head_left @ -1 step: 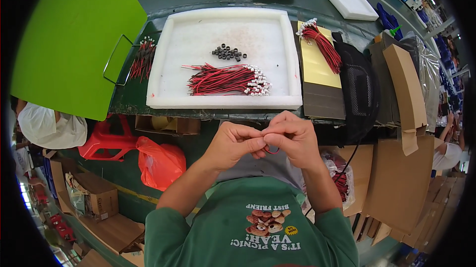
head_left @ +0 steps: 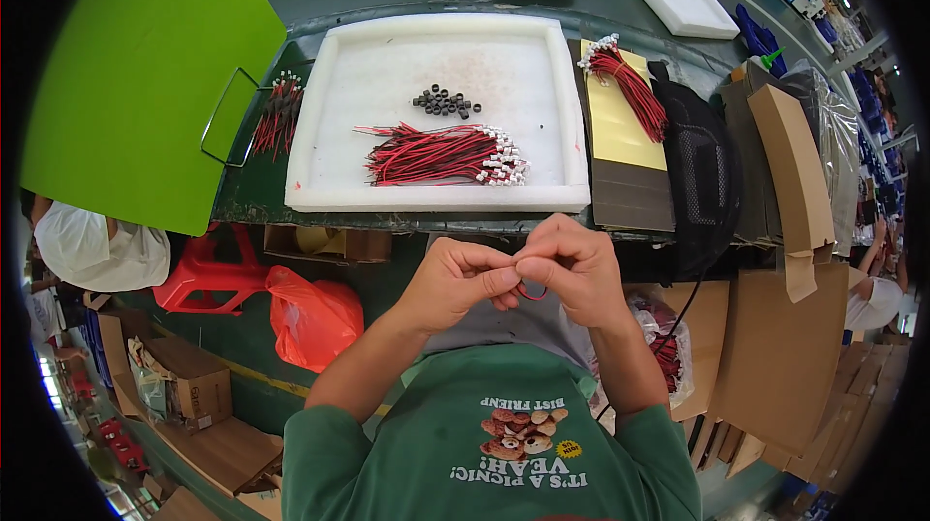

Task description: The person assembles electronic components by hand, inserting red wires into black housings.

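My left hand point(head_left: 455, 284) and my right hand point(head_left: 573, 267) meet fingertip to fingertip in front of the table edge, both closed in a pinch. A red and black wire point(head_left: 531, 296) loops out below the fingers; its ends are hidden in them. Beyond my hands lies a white foam tray point(head_left: 436, 199). In it rests a bundle of red and black wires point(head_left: 426, 155) with white connectors at the right end. Behind the bundle sits a loose cluster of small black rings point(head_left: 446, 102).
Left of the tray is another wire bunch point(head_left: 279, 114) beside a green board point(head_left: 145, 76). More wires point(head_left: 630, 90) lie on yellow paper point(head_left: 620, 148) at right, next to a black mesh bag point(head_left: 699, 163). A red plastic bag point(head_left: 312, 318) and red stool point(head_left: 203, 274) stand below left.
Hardly anything differs. The fingers of both hands have shifted very slightly, and the wire loop below them shows a little more.
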The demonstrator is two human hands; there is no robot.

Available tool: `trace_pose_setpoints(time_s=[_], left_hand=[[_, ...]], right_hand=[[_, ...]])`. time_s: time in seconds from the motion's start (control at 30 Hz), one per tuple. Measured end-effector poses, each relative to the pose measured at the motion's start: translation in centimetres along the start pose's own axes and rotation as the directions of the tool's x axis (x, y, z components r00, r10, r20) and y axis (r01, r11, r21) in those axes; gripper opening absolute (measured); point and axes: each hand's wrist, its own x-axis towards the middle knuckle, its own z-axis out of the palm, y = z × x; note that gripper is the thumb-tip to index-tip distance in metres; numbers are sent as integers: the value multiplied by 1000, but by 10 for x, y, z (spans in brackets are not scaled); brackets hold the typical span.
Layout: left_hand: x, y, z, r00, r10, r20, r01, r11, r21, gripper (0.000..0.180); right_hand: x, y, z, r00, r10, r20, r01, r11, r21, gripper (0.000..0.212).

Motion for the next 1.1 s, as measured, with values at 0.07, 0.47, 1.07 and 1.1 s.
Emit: trace_pose_setpoints(time_s=[0.07,0.47,1.07,1.1], left_hand=[[0,-2,1,1000,-16,6,16,1000,-26,15],[-1,-23,-1,961,-164,222,212,954,-213,17],[3,-9,3,989,-86,119,66,985,162,22],[3,-9,3,982,-75,171,48,987,154,22]], right_hand=[[3,4,4,995,-38,-90,47,994,98,7],[14,-1,-6,962,238,-132,-99,758,645,15],[-2,3,-3,997,69,-42,-66,994,87,13],[-3,2,2,994,76,-77,-47,945,322,7]])
